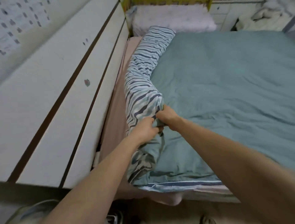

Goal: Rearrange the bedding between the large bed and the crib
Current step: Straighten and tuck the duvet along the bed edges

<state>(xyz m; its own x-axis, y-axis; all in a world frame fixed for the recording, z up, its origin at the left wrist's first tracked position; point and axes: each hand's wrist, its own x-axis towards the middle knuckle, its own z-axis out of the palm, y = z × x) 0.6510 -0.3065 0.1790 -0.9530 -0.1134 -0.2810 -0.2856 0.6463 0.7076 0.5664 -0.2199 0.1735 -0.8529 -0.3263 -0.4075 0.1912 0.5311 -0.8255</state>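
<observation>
A teal duvet [223, 89] lies spread over the large bed, its left edge folded back to show a blue-and-white striped underside [143, 72]. My left hand [145, 129] and my right hand [167, 116] both grip that folded edge close together, near the bed's left side. A pale pink sheet [115, 112] shows beside the fold. A white fluffy pillow [172, 17] lies at the head of the bed. The crib is not clearly in view.
A white cabinet or headboard panel [55, 96] with dark grooves runs along the left side of the bed. Crumpled white bedding [268, 14] sits at the top right. A yellow-green frame [159, 1] stands behind the pillow. Shoes [28, 212] lie on the floor below.
</observation>
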